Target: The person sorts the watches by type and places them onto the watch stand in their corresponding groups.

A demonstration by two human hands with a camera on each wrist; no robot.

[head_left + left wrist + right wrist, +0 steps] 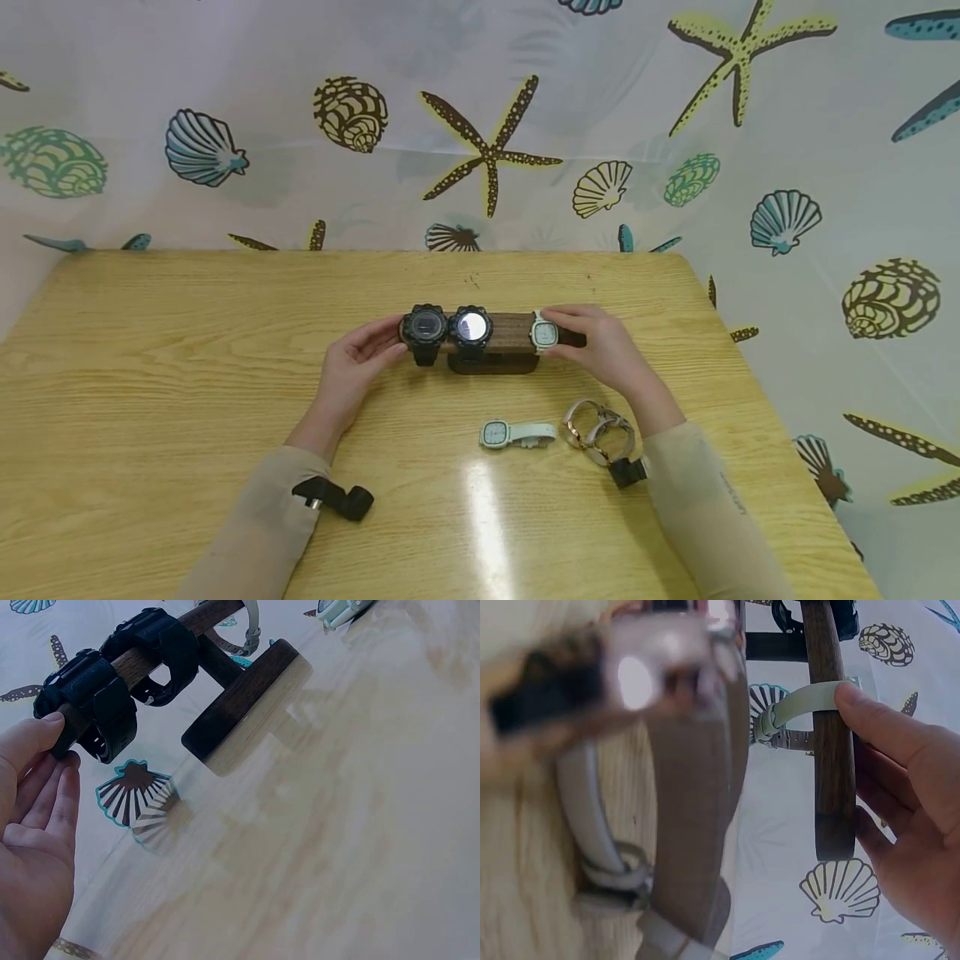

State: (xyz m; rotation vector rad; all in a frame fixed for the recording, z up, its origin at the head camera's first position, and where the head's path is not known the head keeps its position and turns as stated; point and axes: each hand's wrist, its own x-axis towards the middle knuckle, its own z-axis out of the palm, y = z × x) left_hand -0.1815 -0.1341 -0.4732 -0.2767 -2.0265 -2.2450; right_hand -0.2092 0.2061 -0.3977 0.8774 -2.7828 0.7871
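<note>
Left hand (348,364): pinches left end of wooden watch-stand bar (512,331) — presumably stiff, running left to right. Black sports watch (427,326); second black watch (472,327), both on bar. Mint-green square watch (545,334): towards bar's right end, dial facing head camera, strap crosswise; probably light, soft-strapped, glass scratchable — best held by case edges. Right hand (609,352): pinches it.

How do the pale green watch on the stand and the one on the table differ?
The first watch is looped around the stand; the second watch lies on the table. The right hand pinches the first watch; no hand touches the second watch. Both have squarish faces and pale green straps.
</note>
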